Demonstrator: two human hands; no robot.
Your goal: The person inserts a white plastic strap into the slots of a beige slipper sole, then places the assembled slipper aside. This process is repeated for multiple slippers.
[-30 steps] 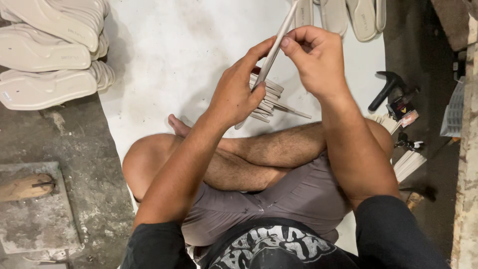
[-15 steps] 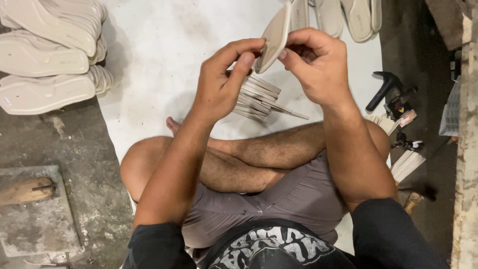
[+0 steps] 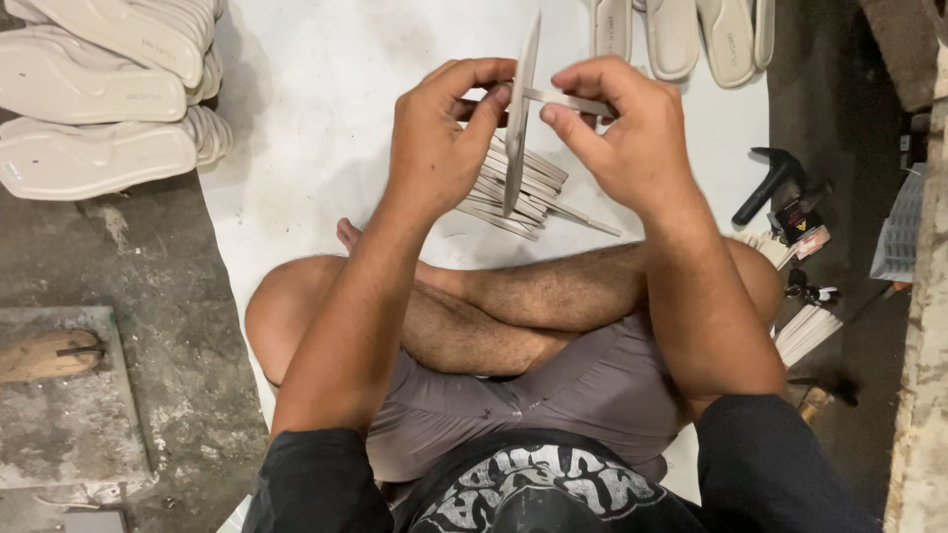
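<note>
Roughly, far left of the frame: a grey concrete slab point(image 3: 69, 415) w/ one brown wooden shoe last point(image 3: 44, 355) lying on it. Upper left: stacks of beige foam sandal soles point(image 3: 99, 94), at least 3 tops showing, exact count unclear. Centre: the left hand point(image 3: 439, 138) is pinched shut on a thin beige sole piece point(image 3: 520, 109), held edge-on and near upright over the white floor sheet point(image 3: 296, 148). A narrow beige strap strip point(image 3: 568, 101) crosses that sole; the right hand point(image 3: 622, 133) grips the strip btwn thumb and fingers. Just below the hands, a pile of flat beige strips point(image 3: 528, 188) lies on the sheet, approx. a dozen. Top, right of centre: 4 more beige soles point(image 3: 681, 35). Right side: 1 black hammer point(image 3: 770, 183), then a bundle of white strips point(image 3: 805, 331) lower down.
</note>
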